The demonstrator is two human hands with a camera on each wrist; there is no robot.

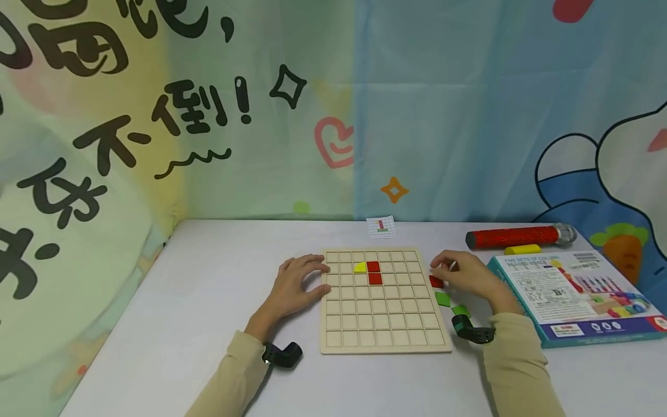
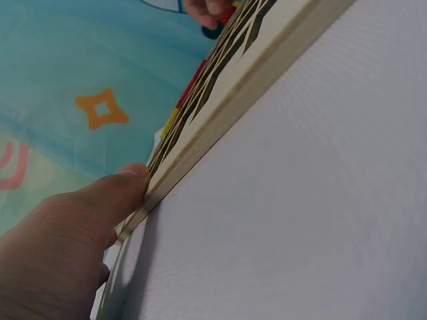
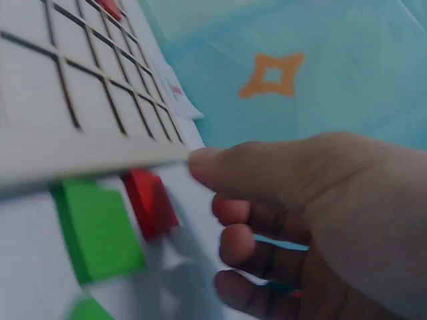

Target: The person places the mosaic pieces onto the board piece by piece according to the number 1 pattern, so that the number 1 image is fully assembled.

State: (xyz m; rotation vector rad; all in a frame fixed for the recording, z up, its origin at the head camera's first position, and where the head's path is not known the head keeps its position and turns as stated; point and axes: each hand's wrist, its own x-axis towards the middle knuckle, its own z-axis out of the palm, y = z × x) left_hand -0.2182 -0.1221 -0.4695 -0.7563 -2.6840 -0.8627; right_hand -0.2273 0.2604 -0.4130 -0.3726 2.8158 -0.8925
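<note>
A wooden grid board (image 1: pixel 383 322) lies on the white table. In it sit a yellow tile (image 1: pixel 360 267) and two red tiles (image 1: pixel 375 278), one below the other. My left hand (image 1: pixel 297 285) rests at the board's left edge, with the thumb (image 2: pixel 123 190) against its side. Beyond the right edge my right hand (image 1: pixel 465 274) hovers near a loose red block (image 3: pixel 152 203), fingers loosely bent and nothing visible between them. Two green blocks (image 1: pixel 443 299) lie nearer to me, the closest one partly behind the wrist camera.
A small pattern card (image 1: pixel 381 229) stands behind the board. To the right lie a boxed set (image 1: pixel 583 289), a red tube (image 1: pixel 513 237) and a yellow piece (image 1: pixel 523 249). A printed curtain (image 1: pixel 443 116) hangs along the table's back.
</note>
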